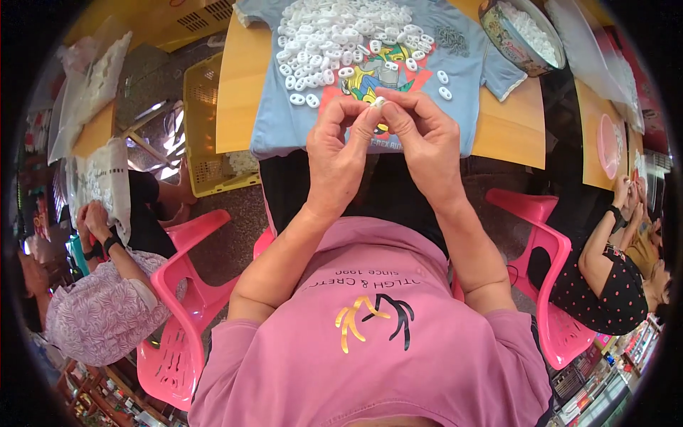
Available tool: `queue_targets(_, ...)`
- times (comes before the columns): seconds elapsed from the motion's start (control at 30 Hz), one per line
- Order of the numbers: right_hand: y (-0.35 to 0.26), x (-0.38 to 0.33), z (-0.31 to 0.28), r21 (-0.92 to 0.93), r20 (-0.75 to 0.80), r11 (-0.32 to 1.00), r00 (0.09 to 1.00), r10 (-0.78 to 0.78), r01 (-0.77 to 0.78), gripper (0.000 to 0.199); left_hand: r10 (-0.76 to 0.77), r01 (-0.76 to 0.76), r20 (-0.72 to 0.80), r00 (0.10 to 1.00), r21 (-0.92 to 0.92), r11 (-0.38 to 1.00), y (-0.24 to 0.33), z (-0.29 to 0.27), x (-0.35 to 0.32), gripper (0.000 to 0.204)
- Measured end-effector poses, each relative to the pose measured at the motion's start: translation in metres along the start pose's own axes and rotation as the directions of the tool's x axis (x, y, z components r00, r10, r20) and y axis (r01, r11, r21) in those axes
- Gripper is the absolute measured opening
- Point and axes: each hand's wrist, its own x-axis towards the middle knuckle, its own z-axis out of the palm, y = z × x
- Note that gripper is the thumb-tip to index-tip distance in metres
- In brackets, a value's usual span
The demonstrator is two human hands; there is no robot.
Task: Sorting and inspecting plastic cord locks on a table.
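My left hand (pixel 340 146) and my right hand (pixel 425 139) meet above the front edge of the table. Between their thumbs and forefingers they pinch one small white plastic piece (pixel 379 102), mostly covered by the fingertips. A heap of white oval two-holed plastic pieces (pixel 334 39) lies beyond my hands on a light blue T-shirt (pixel 274 117) spread over the table. Several loose pieces are scattered at the near side of the heap, with two more pieces (pixel 444 84) off to the right. A small pile of grey metal parts (pixel 451 41) sits right of the heap.
A round tin (pixel 491 32) with white pieces stands at the table's back right. On the floor to the left is a yellow crate (pixel 203 135). Pink chairs (pixel 181 320) flank me. Co-workers sit at both sides, one by a pink basin (pixel 607 146).
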Motion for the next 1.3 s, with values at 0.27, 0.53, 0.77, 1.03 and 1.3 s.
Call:
queue_targets(0.27, -0.007, 0.004, -0.004, 0.268, 0.088, 0.951, 0.987, 0.133, -0.152, 0.031, 0.066, -0.041, 0.108, 0.992, -0.220, 0.975, 0.003, -0.005, 0.001, 0.024)
queue_targets(0.53, -0.008, -0.005, 0.004, 0.588, 0.228, 0.762, 0.959, 0.166, -0.271, 0.061, 0.187, -0.151, 0.307, 0.933, -0.138, 0.979, -0.012, -0.006, 0.006, 0.043)
queue_targets(0.77, -0.012, -0.015, 0.012, 0.665, 0.244, 0.694, 0.958, 0.148, -0.276, 0.070, 0.274, -0.200, 0.305, 0.912, -0.253, 0.947, -0.013, -0.009, 0.004, 0.037)
queue_targets(1.03, -0.008, -0.016, 0.023, 0.675, 0.201, 0.701, 0.972, 0.123, -0.229, 0.068, 0.290, -0.168, 0.336, 0.896, -0.347, 0.923, -0.014, -0.016, 0.009, 0.033)
queue_targets(1.3, -0.004, 0.005, 0.000, 0.076, 0.190, 0.991, 0.977, 0.097, -0.113, 0.044, 0.163, -0.132, 0.155, 0.974, -0.190, 0.973, 0.018, -0.079, 0.000, 0.035)
